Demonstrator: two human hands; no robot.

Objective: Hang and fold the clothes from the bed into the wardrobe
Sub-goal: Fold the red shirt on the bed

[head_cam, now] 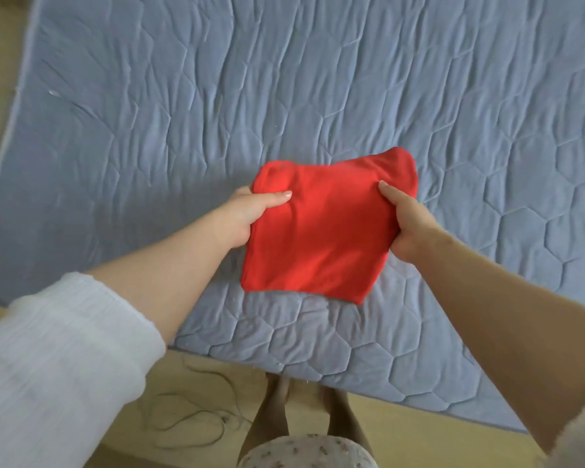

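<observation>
Head view: folded bright red cloth garment (325,228) held just over the near edge of the blue-grey quilted bed cover (284,96). Left hand (247,211) pinches its left edge, thumb on top. Right hand (407,224) grasps its right edge, thumb on top. Thin dark cable (196,417) lies on the pale wooden floor (402,420).

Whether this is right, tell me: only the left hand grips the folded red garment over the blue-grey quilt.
Wrong: the head view shows left hand and right hand both gripping the folded red garment over the blue-grey quilt.
</observation>
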